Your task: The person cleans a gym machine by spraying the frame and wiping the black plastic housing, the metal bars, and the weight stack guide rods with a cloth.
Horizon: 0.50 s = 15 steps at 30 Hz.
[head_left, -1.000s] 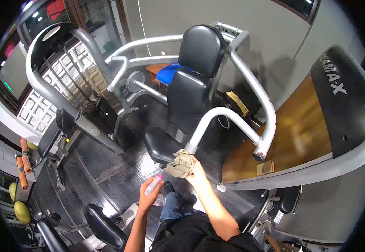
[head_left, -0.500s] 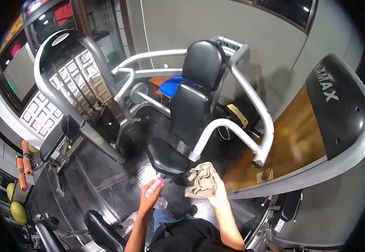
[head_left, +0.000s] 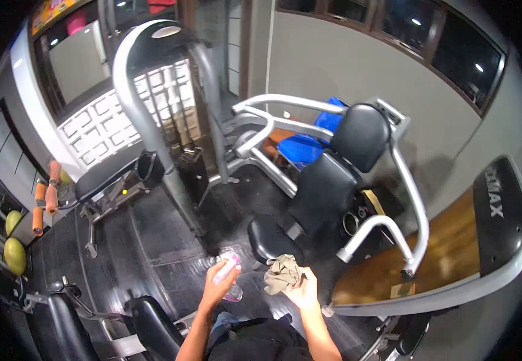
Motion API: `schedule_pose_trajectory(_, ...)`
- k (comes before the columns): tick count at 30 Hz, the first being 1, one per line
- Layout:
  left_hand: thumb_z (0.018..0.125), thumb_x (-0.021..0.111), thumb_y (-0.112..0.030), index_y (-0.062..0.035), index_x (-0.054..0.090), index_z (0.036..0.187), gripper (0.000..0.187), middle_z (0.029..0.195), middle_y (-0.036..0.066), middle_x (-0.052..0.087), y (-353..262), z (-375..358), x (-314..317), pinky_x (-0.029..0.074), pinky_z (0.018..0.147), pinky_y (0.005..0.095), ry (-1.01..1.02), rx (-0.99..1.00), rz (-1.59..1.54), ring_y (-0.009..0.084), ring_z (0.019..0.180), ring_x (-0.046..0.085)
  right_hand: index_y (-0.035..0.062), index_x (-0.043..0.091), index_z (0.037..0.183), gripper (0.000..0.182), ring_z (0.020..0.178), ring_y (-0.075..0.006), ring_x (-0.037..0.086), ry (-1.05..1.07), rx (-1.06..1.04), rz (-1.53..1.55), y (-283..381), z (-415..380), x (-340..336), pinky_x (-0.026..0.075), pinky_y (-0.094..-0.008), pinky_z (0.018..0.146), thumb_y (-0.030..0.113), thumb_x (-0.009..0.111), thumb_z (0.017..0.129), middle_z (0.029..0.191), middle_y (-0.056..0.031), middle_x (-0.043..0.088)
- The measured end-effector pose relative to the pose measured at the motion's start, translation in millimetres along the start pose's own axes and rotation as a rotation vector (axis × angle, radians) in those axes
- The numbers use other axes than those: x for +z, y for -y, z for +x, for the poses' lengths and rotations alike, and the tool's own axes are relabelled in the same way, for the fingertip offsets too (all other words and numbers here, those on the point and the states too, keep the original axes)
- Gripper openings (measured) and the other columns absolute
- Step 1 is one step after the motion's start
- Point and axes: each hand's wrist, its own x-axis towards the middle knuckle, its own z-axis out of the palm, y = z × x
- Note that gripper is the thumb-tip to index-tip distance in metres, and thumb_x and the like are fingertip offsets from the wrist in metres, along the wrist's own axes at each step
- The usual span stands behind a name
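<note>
My left hand [head_left: 218,284] is closed around a clear spray bottle [head_left: 233,294] with a pink and white top, held low before my body. To the right of it, my right hand [head_left: 305,291] grips a crumpled beige cloth [head_left: 282,275]. Both hands are apart from the gym machine ahead. Its black padded seat [head_left: 271,239] lies just beyond the cloth, with a lower back pad [head_left: 324,191] and an upper pad [head_left: 363,137] rising behind.
A silver weight-stack frame [head_left: 130,78] stands at left. The machine's curved handle arm [head_left: 366,231] and a wood-panelled housing [head_left: 432,253] are on the right. Blue chairs [head_left: 302,150] sit behind the machine. Black pads [head_left: 154,328] of another bench are at lower left.
My view has swung left, so the machine appears farther right. The cloth looks more bunched up in my right hand. The bottle stays in my left hand.
</note>
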Motion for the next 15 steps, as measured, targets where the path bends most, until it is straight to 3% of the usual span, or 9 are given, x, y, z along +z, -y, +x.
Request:
schedule_pose_trajectory(4, 0.090, 0.069, -0.019, -0.0021, 0.065, 0.089, 0.017, 0.078, 0.000, 0.059, 9, 9, -75, 0.044, 0.056, 0.0237, -0.091, 0.048, 0.061, 0.0063, 0.062, 0.055, -0.0003, 0.052, 0.130, 0.048, 0.114, -0.0367, 0.060, -0.074, 0.114, -0.058, -47, 56, 23, 0.045, -0.0539, 0.102, 0.026, 0.050, 0.089, 0.124, -0.0191, 0.062)
schedule_pose_trajectory(7, 0.090, 0.069, -0.017, 0.0001, 0.065, 0.086, 0.018, 0.081, 0.002, 0.059, 13, 17, -126, 0.044, 0.056, 0.0238, -0.181, 0.080, 0.088, 0.0065, 0.061, 0.054, -0.0032, 0.056, 0.124, 0.042, 0.110, -0.0356, 0.062, 0.037, 0.206, -0.165, -84, 94, 42, 0.048, -0.0525, 0.098, 0.025, 0.047, 0.093, 0.120, -0.0220, 0.063)
schedule_pose_trajectory(8, 0.089, 0.069, -0.016, 0.0013, 0.064, 0.085, 0.019, 0.080, 0.002, 0.058, 12, 19, -138, 0.044, 0.055, 0.0241, -0.238, 0.069, 0.080, 0.0070, 0.060, 0.054, -0.0034, 0.050, 0.131, 0.050, 0.112, -0.0398, 0.061, 0.017, 0.210, -0.159, -96, 112, 34, 0.049, -0.0550, 0.097, 0.028, 0.048, 0.093, 0.123, -0.0251, 0.060)
schedule_pose_trajectory(13, 0.086, 0.071, -0.013, 0.0009, 0.064, 0.083, 0.015, 0.074, 0.004, 0.056, 21, 34, -194, 0.043, 0.056, 0.0268, -0.320, 0.110, 0.169, 0.0104, 0.060, 0.055, -0.0010, 0.053, 0.127, 0.045, 0.106, -0.0317, 0.065, 0.018, 0.173, -0.194, -131, 155, 60, 0.053, -0.0495, 0.095, 0.031, 0.048, 0.095, 0.117, -0.0174, 0.065)
schedule_pose_trajectory(15, 0.088, 0.070, -0.011, -0.0013, 0.061, 0.081, 0.015, 0.072, 0.001, 0.055, 34, 48, -209, 0.041, 0.053, 0.0236, -0.370, 0.239, 0.316, 0.0065, 0.058, 0.053, 0.0004, 0.054, 0.125, 0.043, 0.105, -0.0293, 0.066, -0.074, 0.076, -0.227, -136, 163, 78, 0.054, -0.0453, 0.095, 0.031, 0.049, 0.096, 0.116, -0.0152, 0.066)
